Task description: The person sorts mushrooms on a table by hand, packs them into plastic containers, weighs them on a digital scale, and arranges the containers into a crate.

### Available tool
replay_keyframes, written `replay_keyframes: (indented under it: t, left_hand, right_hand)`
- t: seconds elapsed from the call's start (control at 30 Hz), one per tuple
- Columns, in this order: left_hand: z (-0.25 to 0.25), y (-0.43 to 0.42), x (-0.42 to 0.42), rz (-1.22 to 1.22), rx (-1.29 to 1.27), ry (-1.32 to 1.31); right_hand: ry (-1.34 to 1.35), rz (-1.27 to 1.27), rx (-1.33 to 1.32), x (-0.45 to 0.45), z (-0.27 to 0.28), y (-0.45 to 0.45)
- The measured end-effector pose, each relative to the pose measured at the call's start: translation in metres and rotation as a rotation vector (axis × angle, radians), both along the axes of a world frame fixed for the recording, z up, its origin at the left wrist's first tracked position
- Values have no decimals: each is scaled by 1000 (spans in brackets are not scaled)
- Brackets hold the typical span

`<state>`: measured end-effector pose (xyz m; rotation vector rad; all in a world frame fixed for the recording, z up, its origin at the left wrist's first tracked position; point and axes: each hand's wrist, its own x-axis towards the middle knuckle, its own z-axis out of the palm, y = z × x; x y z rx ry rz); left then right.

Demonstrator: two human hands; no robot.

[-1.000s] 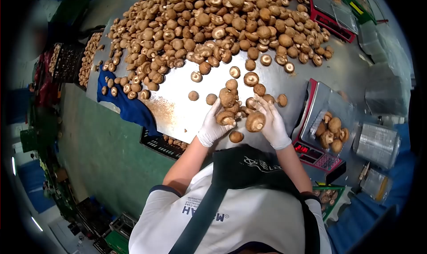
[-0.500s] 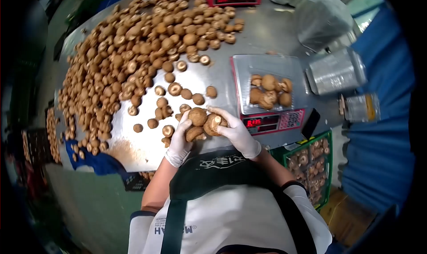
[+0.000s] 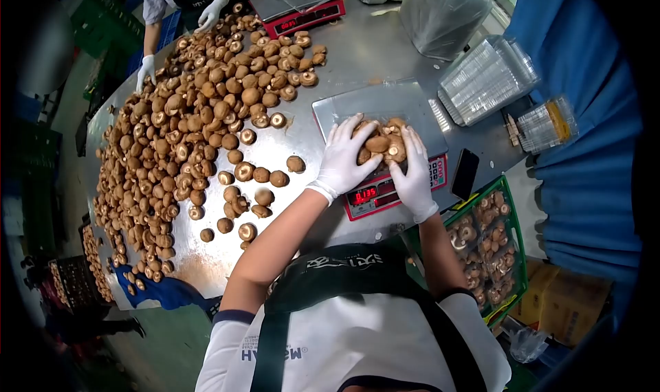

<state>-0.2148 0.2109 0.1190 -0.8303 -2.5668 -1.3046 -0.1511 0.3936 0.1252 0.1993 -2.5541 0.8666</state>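
Both my hands, in white gloves, cup a cluster of brown shiitake mushrooms over the red kitchen scale. My left hand curves round the cluster from the left, fingers across its top. From the right, my right hand presses against it, thumb near a pale stem. My hands hide most of the clear tray beneath and the lower mushrooms. The scale's red display seems to read 0.135. Left of my forearm, several loose mushrooms lie on the steel table.
A large mushroom heap spreads across the left. Beyond it, a co-worker's gloved hands are near a second red scale. Stacked clear trays and a phone lie right; a green crate holds packed mushrooms.
My hands have moved right and away from me, bringing the mushrooms they held to the tray on the scale. The view has shifted, and more of the co-worker shows.
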Motion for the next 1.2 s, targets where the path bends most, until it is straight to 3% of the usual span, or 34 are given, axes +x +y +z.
replay_keyframes:
  t: [0.07, 0.27, 0.3, 0.47, 0.57, 0.77, 0.93, 0.97, 1.03, 1.2]
  left_hand:
    - [-12, -3, 2, -4, 255, -140]
    - [-4, -1, -11, 126, 369, -267]
    - [-2, 0, -15, 207, 464, -267]
    - [15, -43, -18, 259, 1407, -817]
    - [16, -79, 12, 146, 1546, -962]
    - [-38, -133, 89, 463, 1315, -1233]
    - [-61, -125, 133, 417, 1426, -1465]
    - [-61, -123, 134, 359, 1332, -1441]
    - [-42, -109, 128, 397, 1238, -1427]
    - [-39, -94, 114, 229, 1055, -1336]
  right_hand:
    - [1, -26, -99, 8, 5, 0]
    - [54, -79, -139, 5, 12, -5]
    - [76, -74, -164, 4, 14, -8]
    - [75, -133, -385, 2, 40, -9]
    - [36, -185, -489, 4, 44, 0]
    - [20, -188, -604, 4, 33, 11]
    - [-111, -104, -587, -11, 42, -1]
    - [-156, -10, -472, -15, 48, -7]
    - [113, 357, 137, -27, 50, -20]
    - [-172, 356, 208, -28, 32, -47]
